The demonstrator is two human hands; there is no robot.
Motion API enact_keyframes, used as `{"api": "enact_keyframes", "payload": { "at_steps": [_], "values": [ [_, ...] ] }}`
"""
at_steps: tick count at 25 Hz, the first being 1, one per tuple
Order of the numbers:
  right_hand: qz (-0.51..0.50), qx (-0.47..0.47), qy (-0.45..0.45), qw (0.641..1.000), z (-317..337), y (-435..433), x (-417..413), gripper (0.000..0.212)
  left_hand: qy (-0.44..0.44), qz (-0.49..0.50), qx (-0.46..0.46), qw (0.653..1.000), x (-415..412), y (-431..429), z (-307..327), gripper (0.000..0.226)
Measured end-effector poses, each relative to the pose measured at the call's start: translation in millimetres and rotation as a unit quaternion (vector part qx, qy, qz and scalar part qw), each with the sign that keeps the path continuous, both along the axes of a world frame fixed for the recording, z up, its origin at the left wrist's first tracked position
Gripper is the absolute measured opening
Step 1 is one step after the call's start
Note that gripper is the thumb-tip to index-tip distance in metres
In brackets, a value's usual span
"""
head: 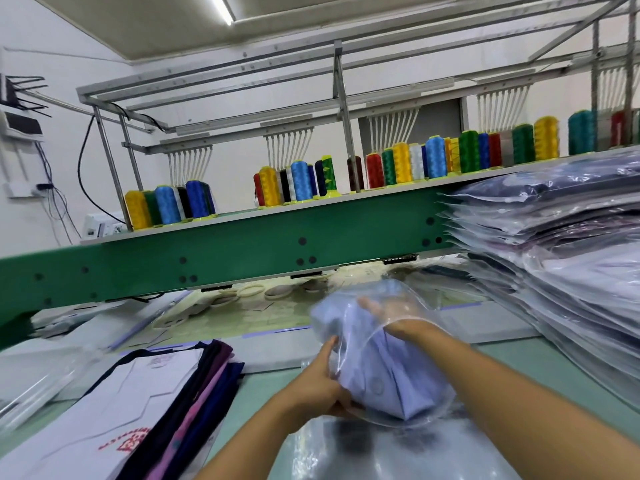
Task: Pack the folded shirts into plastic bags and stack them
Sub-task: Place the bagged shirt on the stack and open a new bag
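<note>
**Status: one shirt part-way into one bag**

1. Count. I see two hands, one light-blue folded shirt (375, 372) and one clear plastic bag (420, 308) in work. There is one stack of bagged shirts (571, 271) and one pile of unbagged folded shirts (138, 396). Both hold too many layers for me to count.

2. Task item. The shirt is pale blue, bunched rather than flat, and blurred. It is held above the pale green bench (519, 368), centre of view, between the two piles.

3. Hands. The left hand (318, 386) grips the bag at its near left edge, thumb up along the plastic and fingers curled beneath. The right hand (386, 311) is inside the bag, fingers extended and spread against the shirt's far end, seen through the film.

4. Containers. The bag encloses most of the shirt. Each bag in the right-hand stack holds one folded garment, dark ones on top and white ones lower down. Flat clear plastic bags (363, 452) lie on the bench under the forearms.

5. Background. A green machine beam (242, 251) carries rows of coloured thread cones (301, 180).
</note>
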State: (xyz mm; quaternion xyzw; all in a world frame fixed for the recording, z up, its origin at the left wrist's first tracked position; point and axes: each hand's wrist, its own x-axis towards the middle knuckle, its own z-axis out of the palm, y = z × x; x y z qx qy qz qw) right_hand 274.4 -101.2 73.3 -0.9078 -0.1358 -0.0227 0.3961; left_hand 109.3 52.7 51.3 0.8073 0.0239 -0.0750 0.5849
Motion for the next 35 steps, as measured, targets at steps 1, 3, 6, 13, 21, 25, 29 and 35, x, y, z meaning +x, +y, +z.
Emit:
{"api": "enact_keyframes", "payload": {
  "at_steps": [1, 3, 6, 13, 21, 25, 29, 35],
  "values": [
    [-0.008, -0.044, -0.026, 0.999, -7, -5, 0, 0.057, -0.006, -0.004, 0.016, 1.000, 0, 2, -2, 0.099],
    [0.007, -0.193, -0.046, 0.980, -28, -15, -2, 0.060, -0.001, -0.008, 0.047, 0.999, -2, 6, -6, 0.103],
    [0.035, -0.261, 0.022, 0.964, -65, -30, -11, 0.075, 0.037, 0.015, 0.104, 0.994, -3, 9, -13, 0.099],
    [0.011, -0.319, -0.013, 0.948, -87, -39, -35, 0.083, -0.070, -0.001, 0.568, 0.820, -2, 10, -19, 0.054],
    [0.177, -0.241, -0.087, 0.950, -80, -97, -95, 0.049, -0.157, -0.069, 0.532, 0.829, -5, 8, -36, 0.055],
    [0.220, -0.270, -0.108, 0.931, -63, -120, -107, 0.010, -0.169, -0.046, 0.625, 0.761, 0, 4, -41, 0.033],
    [0.064, -0.212, -0.216, 0.951, -60, -137, -109, 0.017, -0.202, -0.016, 0.653, 0.730, 2, 2, -55, 0.002],
    [0.026, -0.269, -0.167, 0.948, -87, -153, -86, 0.031, -0.253, 0.041, 0.558, 0.789, 5, 11, -65, 0.021]
  ]
}}
